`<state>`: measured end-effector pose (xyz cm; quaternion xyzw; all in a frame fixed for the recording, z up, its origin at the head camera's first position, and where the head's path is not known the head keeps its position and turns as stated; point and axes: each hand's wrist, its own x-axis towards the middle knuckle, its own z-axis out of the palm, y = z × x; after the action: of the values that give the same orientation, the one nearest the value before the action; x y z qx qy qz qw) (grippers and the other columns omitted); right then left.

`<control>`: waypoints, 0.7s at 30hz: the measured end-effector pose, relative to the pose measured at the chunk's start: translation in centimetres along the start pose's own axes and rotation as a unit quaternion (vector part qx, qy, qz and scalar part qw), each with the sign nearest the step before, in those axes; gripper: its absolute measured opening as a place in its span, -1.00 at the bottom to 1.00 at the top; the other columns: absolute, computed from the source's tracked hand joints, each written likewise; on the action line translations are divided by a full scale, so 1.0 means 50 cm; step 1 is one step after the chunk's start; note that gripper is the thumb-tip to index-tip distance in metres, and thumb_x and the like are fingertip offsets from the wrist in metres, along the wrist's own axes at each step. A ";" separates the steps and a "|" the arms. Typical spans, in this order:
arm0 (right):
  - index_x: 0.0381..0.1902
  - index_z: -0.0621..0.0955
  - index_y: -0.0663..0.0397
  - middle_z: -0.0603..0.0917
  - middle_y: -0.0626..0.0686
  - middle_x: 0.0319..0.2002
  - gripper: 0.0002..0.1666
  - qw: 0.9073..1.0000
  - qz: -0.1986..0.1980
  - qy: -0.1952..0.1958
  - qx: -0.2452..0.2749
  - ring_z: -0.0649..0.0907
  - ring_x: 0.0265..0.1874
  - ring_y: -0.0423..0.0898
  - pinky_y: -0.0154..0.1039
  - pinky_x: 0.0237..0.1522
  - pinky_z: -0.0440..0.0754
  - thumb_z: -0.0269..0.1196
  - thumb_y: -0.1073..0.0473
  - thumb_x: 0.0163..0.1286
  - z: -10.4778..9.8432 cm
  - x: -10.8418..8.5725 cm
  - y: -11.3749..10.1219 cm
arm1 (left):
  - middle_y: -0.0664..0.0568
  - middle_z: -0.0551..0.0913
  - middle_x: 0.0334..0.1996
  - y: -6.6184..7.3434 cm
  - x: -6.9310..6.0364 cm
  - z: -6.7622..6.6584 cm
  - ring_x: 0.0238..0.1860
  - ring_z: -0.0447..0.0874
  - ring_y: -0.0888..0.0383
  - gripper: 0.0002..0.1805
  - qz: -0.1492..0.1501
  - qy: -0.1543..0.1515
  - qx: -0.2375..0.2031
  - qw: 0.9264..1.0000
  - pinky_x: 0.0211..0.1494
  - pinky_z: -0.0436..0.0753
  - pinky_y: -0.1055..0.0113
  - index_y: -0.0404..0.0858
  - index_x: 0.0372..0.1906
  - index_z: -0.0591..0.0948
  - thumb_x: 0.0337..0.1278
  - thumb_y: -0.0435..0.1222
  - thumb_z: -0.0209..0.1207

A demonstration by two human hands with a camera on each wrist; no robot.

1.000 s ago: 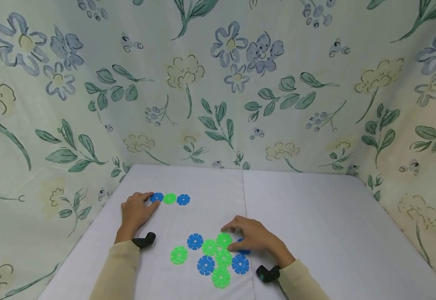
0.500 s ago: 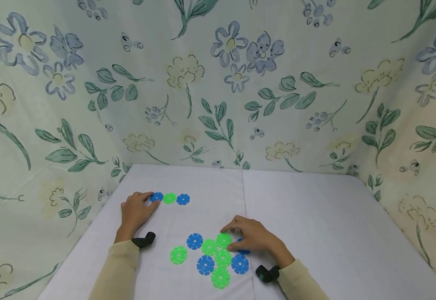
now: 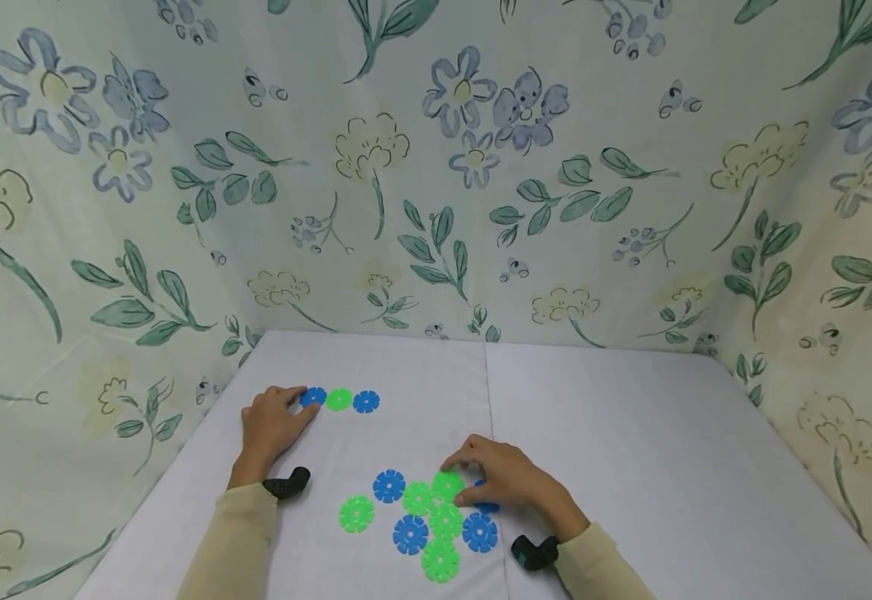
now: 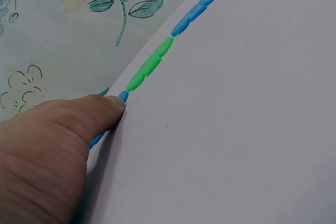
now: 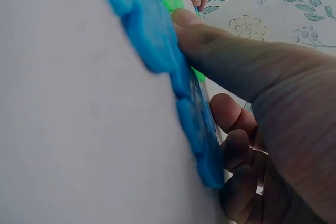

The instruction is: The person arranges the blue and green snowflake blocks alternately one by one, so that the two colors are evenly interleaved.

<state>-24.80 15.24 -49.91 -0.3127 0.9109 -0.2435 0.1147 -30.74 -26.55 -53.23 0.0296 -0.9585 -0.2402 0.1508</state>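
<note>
A row of three notched plastic snowflake discs lies at the far left: a blue disc (image 3: 313, 398), a green disc (image 3: 339, 400) and another blue disc (image 3: 366, 402). My left hand (image 3: 273, 423) holds the leftmost blue one between thumb and index finger, flat on the cloth. Nearer the front, several blue and green discs lie in a loose cluster. There my right hand (image 3: 507, 477) has thumb and index finger at opposite edges of a green disc (image 3: 448, 485). Beneath that palm, a blue disc (image 3: 487, 506) is partly hidden. In the right wrist view, blue discs (image 5: 152, 30) lie close beside the thumb.
A white cloth (image 3: 601, 450) with a seam covers the table. Other discs lie flat around the cluster, including a lone green disc (image 3: 357, 514) at its left and a green disc (image 3: 440, 559) at its front. Floral curtains (image 3: 436, 167) stand behind and at both sides.
</note>
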 end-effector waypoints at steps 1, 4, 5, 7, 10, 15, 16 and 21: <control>0.10 0.65 -0.53 0.52 -0.28 -0.13 -0.45 1.000 0.000 0.000 0.000 0.46 -0.30 -0.29 -0.35 -0.25 0.41 0.46 -0.29 0.11 0.000 0.000 -0.001 | -0.24 0.62 0.11 0.000 0.000 0.000 0.12 0.52 -0.24 -0.42 0.000 0.000 -0.001 1.000 0.05 0.32 -0.13 -0.14 0.26 0.61 0.24 0.08 0.26; 0.10 0.65 -0.52 0.52 -0.28 -0.13 -0.45 1.000 0.001 -0.002 -0.002 0.46 -0.30 -0.29 -0.36 -0.25 0.41 0.46 -0.29 0.11 -0.002 -0.001 -0.005 | -0.24 0.62 0.11 -0.001 0.000 0.000 0.12 0.52 -0.24 -0.42 0.001 -0.001 -0.004 1.000 0.04 0.32 -0.12 -0.14 0.26 0.61 0.24 0.08 0.26; 0.10 0.66 -0.51 0.53 -0.28 -0.13 -0.45 1.000 0.000 -0.002 -0.003 0.46 -0.31 -0.30 -0.36 -0.25 0.41 0.46 -0.29 0.11 -0.003 -0.001 -0.006 | -0.24 0.62 0.11 -0.002 0.000 0.001 0.12 0.52 -0.24 -0.42 0.002 -0.001 -0.004 1.000 0.04 0.32 -0.12 -0.13 0.26 0.61 0.24 0.08 0.26; 0.10 0.66 -0.49 0.53 -0.28 -0.12 -0.45 1.000 -0.003 -0.004 -0.006 0.46 -0.31 -0.30 -0.36 -0.26 0.41 0.45 -0.28 0.12 -0.003 -0.001 -0.008 | -0.24 0.62 0.11 -0.003 0.000 0.002 0.12 0.52 -0.23 -0.42 0.002 -0.002 -0.004 1.000 0.04 0.31 -0.12 -0.13 0.26 0.61 0.24 0.08 0.26; 0.11 0.66 -0.45 0.54 -0.26 -0.11 -0.45 1.000 -0.010 -0.008 -0.011 0.47 -0.31 -0.30 -0.37 -0.26 0.42 0.46 -0.27 0.12 -0.004 -0.001 -0.009 | -0.23 0.62 0.12 -0.006 -0.001 0.005 0.13 0.52 -0.23 -0.42 0.000 -0.002 -0.001 1.000 0.05 0.32 -0.13 -0.11 0.26 0.61 0.24 0.09 0.25; 0.12 0.65 -0.39 0.55 -0.25 -0.08 -0.44 1.000 -0.020 -0.010 -0.020 0.48 -0.28 -0.30 -0.36 -0.21 0.43 0.45 -0.27 0.14 -0.004 0.000 -0.008 | -0.22 0.62 0.12 -0.006 0.000 0.006 0.13 0.52 -0.22 -0.41 -0.001 -0.002 0.002 1.000 0.05 0.32 -0.12 -0.12 0.27 0.61 0.24 0.09 0.25; 0.12 0.65 -0.38 0.56 -0.25 -0.07 -0.44 1.000 -0.022 -0.010 -0.021 0.49 -0.27 -0.29 -0.36 -0.19 0.44 0.45 -0.27 0.15 -0.004 0.001 -0.008 | -0.22 0.62 0.12 -0.006 0.001 0.006 0.13 0.52 -0.22 -0.41 -0.002 -0.003 0.002 1.000 0.05 0.32 -0.12 -0.12 0.27 0.61 0.24 0.10 0.25; 0.11 0.66 -0.35 0.57 -0.27 -0.06 -0.44 0.999 -0.032 -0.003 -0.026 0.51 -0.24 -0.30 -0.35 -0.15 0.47 0.45 -0.27 0.14 -0.005 0.001 -0.008 | -0.22 0.61 0.11 -0.006 0.002 0.006 0.12 0.52 -0.22 -0.41 -0.003 -0.003 0.001 1.000 0.04 0.32 -0.11 -0.12 0.27 0.60 0.24 0.09 0.25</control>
<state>-24.71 15.03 -49.47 -0.3447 0.9063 -0.2225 0.1012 -30.92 -26.68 -53.61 0.0319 -0.9592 -0.2393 0.1472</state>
